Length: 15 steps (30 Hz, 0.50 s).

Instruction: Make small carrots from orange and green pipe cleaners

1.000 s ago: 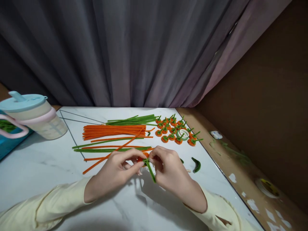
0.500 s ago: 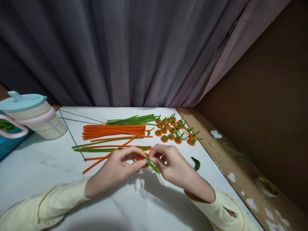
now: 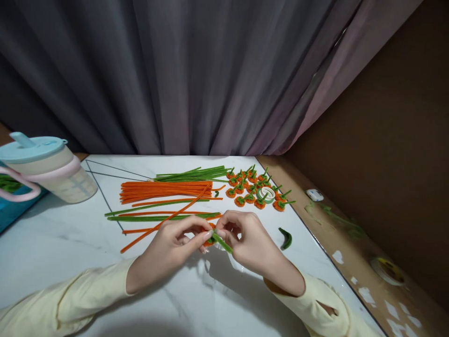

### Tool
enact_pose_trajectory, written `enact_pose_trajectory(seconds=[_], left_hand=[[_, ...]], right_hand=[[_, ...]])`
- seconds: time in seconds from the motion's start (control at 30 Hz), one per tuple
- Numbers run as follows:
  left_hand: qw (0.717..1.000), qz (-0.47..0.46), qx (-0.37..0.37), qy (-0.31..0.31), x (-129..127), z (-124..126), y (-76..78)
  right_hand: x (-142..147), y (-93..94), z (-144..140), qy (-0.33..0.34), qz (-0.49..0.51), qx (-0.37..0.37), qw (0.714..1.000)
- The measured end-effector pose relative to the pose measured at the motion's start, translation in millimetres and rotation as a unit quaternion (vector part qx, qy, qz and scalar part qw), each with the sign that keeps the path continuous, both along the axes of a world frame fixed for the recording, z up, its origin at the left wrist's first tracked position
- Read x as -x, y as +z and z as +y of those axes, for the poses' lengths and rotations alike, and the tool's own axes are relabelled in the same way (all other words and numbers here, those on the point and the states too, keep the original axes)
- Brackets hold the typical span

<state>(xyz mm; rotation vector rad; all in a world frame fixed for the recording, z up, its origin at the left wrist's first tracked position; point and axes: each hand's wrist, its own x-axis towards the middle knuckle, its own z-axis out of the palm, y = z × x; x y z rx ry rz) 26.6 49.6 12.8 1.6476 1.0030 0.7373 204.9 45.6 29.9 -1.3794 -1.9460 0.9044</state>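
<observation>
Between my two hands is a small orange pipe-cleaner pumpkin with a green pipe-cleaner stem (image 3: 223, 243) slanting down to the right. My left hand (image 3: 182, 236) pinches its orange and green part from the left. Thumb and forefinger of my right hand (image 3: 247, 236) are closed at the base of the green stem; the fingers hide much of the piece. Just beyond the hands lie loose green and orange pipe cleaners (image 3: 164, 217). Several finished pumpkins (image 3: 240, 201) with green stems stand at the back right.
Behind the loose strands lie an orange pipe-cleaner bundle (image 3: 164, 192) and a green bundle (image 3: 192, 175). A tape roll (image 3: 265, 194) sits among the pumpkins. A curled green piece (image 3: 286, 238) lies at right. A lidded cup (image 3: 52, 171) stands left. Paper scraps (image 3: 366, 296) litter the brown surface.
Both hands stay pinched on the pumpkin piece in nearly the same place. The right forearm has shifted slightly to the left.
</observation>
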Motion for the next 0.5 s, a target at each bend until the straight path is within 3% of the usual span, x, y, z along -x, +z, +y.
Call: enact_pose_trajectory(seconds=[0.33,0.5], left_hand=[[0.988,0.048,-0.148,0.003,-0.7,-2.0,-0.4],[0.997,0.019,-0.070,0.004,0.1,2.2,-1.6]], right_hand=[[1.3,-6.0,-0.6,-0.014,-0.034,0.004,0.999],[-2.2,0.4,4.8,0.006,0.017,0.080,0.997]])
